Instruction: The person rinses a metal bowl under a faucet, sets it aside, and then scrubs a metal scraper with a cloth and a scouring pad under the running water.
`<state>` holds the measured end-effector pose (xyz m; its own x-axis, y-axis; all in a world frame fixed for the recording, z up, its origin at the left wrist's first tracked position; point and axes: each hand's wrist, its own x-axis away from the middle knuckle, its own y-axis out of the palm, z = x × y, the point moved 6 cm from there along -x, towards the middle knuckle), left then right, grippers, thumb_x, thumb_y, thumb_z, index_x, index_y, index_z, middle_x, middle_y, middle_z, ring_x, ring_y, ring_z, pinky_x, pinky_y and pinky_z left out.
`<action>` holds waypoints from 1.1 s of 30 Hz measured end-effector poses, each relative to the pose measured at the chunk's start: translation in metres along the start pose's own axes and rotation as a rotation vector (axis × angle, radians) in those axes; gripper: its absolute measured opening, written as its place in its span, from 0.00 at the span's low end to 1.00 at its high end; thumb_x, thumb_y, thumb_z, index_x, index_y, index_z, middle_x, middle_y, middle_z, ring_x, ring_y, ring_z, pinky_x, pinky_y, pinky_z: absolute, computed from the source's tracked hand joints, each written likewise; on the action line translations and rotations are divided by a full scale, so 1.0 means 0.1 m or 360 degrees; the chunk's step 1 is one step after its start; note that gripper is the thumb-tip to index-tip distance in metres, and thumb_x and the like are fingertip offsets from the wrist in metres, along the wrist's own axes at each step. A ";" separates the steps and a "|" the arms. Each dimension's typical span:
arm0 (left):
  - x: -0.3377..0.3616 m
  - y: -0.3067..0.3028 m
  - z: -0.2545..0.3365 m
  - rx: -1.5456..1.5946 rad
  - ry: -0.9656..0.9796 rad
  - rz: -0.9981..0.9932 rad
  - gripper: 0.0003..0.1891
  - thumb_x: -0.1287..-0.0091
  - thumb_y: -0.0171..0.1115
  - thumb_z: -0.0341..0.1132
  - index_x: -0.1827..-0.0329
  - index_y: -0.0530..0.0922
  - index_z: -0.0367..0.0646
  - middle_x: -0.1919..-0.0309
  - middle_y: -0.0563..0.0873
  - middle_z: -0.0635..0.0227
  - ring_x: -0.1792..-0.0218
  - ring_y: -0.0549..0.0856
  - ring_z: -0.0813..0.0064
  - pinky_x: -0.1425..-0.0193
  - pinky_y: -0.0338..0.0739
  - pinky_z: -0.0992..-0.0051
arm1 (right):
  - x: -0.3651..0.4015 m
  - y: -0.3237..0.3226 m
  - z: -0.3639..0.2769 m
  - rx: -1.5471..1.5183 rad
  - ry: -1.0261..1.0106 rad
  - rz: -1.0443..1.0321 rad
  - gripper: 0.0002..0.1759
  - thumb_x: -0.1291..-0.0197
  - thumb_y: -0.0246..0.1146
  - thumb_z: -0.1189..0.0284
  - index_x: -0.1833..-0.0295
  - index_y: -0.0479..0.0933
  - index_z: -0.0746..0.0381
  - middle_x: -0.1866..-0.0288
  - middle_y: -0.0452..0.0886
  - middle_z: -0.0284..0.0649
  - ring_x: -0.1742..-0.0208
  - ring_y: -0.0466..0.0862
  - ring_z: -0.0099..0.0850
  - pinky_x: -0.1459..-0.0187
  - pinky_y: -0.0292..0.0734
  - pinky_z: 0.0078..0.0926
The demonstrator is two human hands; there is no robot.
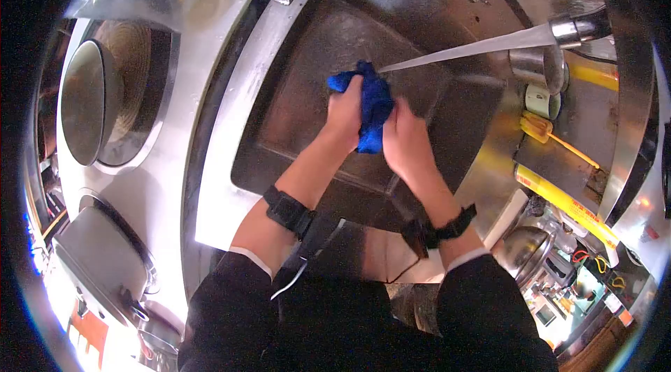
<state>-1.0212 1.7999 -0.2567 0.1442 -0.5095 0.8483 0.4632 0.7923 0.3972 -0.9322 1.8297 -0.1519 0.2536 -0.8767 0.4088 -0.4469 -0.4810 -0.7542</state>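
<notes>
A bunched blue cloth (376, 110) is held between both hands above the basin of a metal sink (307, 71). My left hand (344, 112) grips the cloth's left side, with the thumb toward its top. On the right side of the cloth, my right hand (405, 136) is closed round it. A stream of water (468, 50) runs from the faucet (580, 28) at the upper right and reaches the cloth near its top. Dark bands circle both forearms.
A round pan or lid (84, 103) stands at the left, above a lidded pot (105, 260). Right of the sink are a yellow brush (537, 127), a small cup (542, 101), a yellow box (559, 197) and a metal bowl (523, 250).
</notes>
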 end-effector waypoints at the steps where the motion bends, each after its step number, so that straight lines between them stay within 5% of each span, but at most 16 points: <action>1: -0.08 -0.05 -0.04 -0.0002 -0.0007 0.0012 0.21 0.37 0.58 0.48 0.54 0.76 0.37 0.66 0.83 0.62 0.68 0.84 0.67 0.61 0.80 0.65 | -0.06 -0.02 -0.01 -0.0047 -0.0069 0.0080 0.18 0.30 0.44 0.60 0.59 0.67 0.66 0.71 0.76 0.64 0.62 0.76 0.63 0.63 0.69 0.56; 4: -0.41 0.01 -0.10 0.0479 -0.0265 -0.0244 0.21 0.38 0.58 0.51 0.58 0.78 0.40 0.68 0.84 0.64 0.69 0.83 0.68 0.62 0.79 0.66 | 0.23 0.02 -0.20 0.0027 0.0020 -0.0037 0.18 0.30 0.45 0.60 0.60 0.67 0.66 0.71 0.76 0.62 0.63 0.76 0.63 0.64 0.69 0.56; 7: -0.41 -0.02 0.01 0.0454 -0.0229 -0.0420 0.19 0.37 0.57 0.50 0.58 0.78 0.42 0.69 0.84 0.65 0.69 0.83 0.69 0.62 0.79 0.65 | 0.44 0.09 -0.10 -0.0033 0.0020 -0.0149 0.17 0.30 0.44 0.60 0.59 0.68 0.64 0.72 0.77 0.64 0.68 0.78 0.63 0.66 0.71 0.60; 12: -0.05 0.12 -0.06 0.0199 -0.0433 -0.0429 0.15 0.33 0.54 0.48 0.64 0.78 0.45 0.69 0.84 0.67 0.68 0.84 0.68 0.59 0.79 0.69 | -0.13 0.01 0.02 0.0003 -0.0023 0.0137 0.18 0.30 0.44 0.62 0.62 0.69 0.66 0.69 0.76 0.63 0.65 0.76 0.63 0.65 0.68 0.56; 20: -0.08 0.15 0.05 0.0386 -0.0322 -0.0728 0.16 0.33 0.54 0.48 0.63 0.78 0.45 0.68 0.84 0.65 0.65 0.84 0.68 0.59 0.79 0.68 | 0.43 0.05 -0.02 0.0257 0.0039 -0.0042 0.19 0.30 0.43 0.59 0.60 0.67 0.64 0.76 0.77 0.61 0.70 0.78 0.61 0.66 0.73 0.59; 26: -0.08 0.26 -0.20 0.0446 -0.0635 -0.0913 0.17 0.31 0.50 0.48 0.57 0.77 0.44 0.64 0.84 0.60 0.62 0.83 0.63 0.53 0.78 0.65 | 0.10 0.01 -0.10 0.0263 -0.0012 0.0079 0.16 0.31 0.45 0.59 0.58 0.66 0.62 0.75 0.78 0.60 0.70 0.79 0.60 0.67 0.72 0.58; 29: -0.16 0.18 -0.08 0.0410 -0.0323 -0.0998 0.18 0.32 0.50 0.49 0.57 0.77 0.43 0.64 0.84 0.61 0.62 0.83 0.63 0.53 0.78 0.64 | 0.45 0.08 -0.08 0.0431 0.0067 -0.0026 0.15 0.31 0.46 0.59 0.59 0.66 0.61 0.77 0.78 0.57 0.73 0.81 0.57 0.69 0.76 0.55; 33: 0.05 0.28 -0.13 0.0581 -0.0612 -0.1031 0.19 0.31 0.49 0.50 0.56 0.78 0.44 0.63 0.84 0.60 0.61 0.82 0.63 0.51 0.77 0.64 | 0.36 -0.01 -0.02 0.0554 -0.0011 0.0041 0.14 0.31 0.46 0.59 0.60 0.66 0.60 0.81 0.78 0.54 0.76 0.81 0.54 0.73 0.77 0.53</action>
<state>-0.9966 1.8150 -0.2461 -0.3922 -0.8039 0.4472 0.0300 0.4748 0.8796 -0.9247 1.7988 -0.1355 0.2524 -0.8879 0.3846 -0.1343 -0.4257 -0.8948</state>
